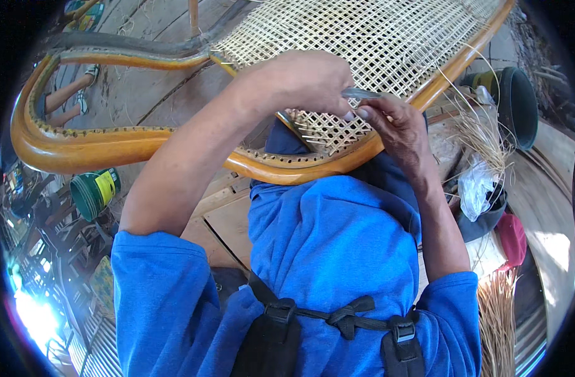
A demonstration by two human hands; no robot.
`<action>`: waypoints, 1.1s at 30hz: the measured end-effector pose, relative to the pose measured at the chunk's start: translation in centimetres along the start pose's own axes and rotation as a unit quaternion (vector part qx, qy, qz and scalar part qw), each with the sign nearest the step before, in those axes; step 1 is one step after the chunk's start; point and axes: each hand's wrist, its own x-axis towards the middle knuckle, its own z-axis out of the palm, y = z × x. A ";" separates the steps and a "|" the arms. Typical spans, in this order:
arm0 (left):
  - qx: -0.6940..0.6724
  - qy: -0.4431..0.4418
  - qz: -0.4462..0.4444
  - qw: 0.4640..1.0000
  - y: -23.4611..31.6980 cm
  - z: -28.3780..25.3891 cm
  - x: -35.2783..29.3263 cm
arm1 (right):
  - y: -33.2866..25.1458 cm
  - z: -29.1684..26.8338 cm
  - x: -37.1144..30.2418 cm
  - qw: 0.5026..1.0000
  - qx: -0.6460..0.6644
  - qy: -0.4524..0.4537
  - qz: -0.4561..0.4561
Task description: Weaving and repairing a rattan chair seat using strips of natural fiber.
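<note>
Nearest: wearer's blue T-shirt [337,232], black straps [265,342] over it, buckled and linked by a knotted black cord [346,319]. Just beyond the shirt, across the lap: the near rail of a curved, varnished wood frame [300,169], a row of small drilled holes along its inner edge, some bare, the left part looping out well past the left arm. Woven cane panel [350,38] sits inside the frame, open lattice, fraying into loose ends at its near corner. Both hands are above that near corner, close together. Left hand [312,81]: back up, fingers curled under and mostly hidden, can't tell what that grip closes on. Right hand [400,132]: grip pinching, thumb against bent fingers, on the right end of a narrow grey strip [361,93]; the strip's left end meets the left hand. Can't make out whether it's a blade or plain strip. Further out, right side: reddish straw bundle [498,314], red cloth [512,239], clear plastic bag [476,188], heap of pale cane strands [482,135], dark green bucket [517,110] just beside the heap. Left side: green bucket [92,195], yellow label, below the loop. Farthest, upper left: another person's lower legs [70,110], seen through the loop, over a plank floor [174,94].
</note>
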 end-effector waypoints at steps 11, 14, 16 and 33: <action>0.145 -0.039 -0.044 0.988 -0.8 2.2 2.6 | 0.0 1.3 -0.7 0.944 -0.314 0.031 0.097; 0.155 -0.028 -0.030 0.987 -0.3 2.0 2.7 | -0.1 1.6 -0.7 0.938 -0.314 0.053 0.139; 0.170 -0.015 -0.010 0.985 0.4 1.5 2.5 | 0.0 1.6 -0.7 0.945 -0.302 0.055 0.113; 0.303 -0.032 0.081 0.949 3.4 1.8 3.1 | 3.5 1.7 -1.2 0.979 -0.186 0.084 0.011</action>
